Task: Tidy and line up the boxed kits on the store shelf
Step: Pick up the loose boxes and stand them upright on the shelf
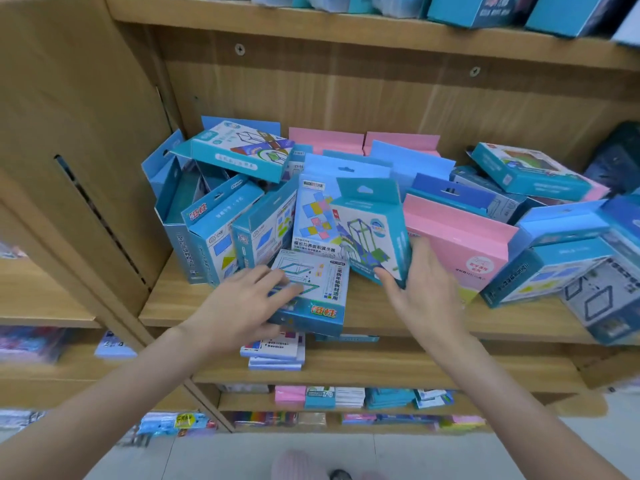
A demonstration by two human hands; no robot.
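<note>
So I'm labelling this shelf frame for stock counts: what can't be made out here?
Head view only:
- Flat blue box: front corner hidden by the left hand.
- Teal box: lower edge hidden by the right hand.
- Back-row pink boxes: fronts hidden by boxes ahead.
- Grey-fronted box: cut off by the right edge.
- Lower-shelf packets: blurred.

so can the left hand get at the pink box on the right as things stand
Probably not easily. The left hand rests on the flat blue box, and the right hand, gripping the upright blue box, lies between it and the pink box.
</note>
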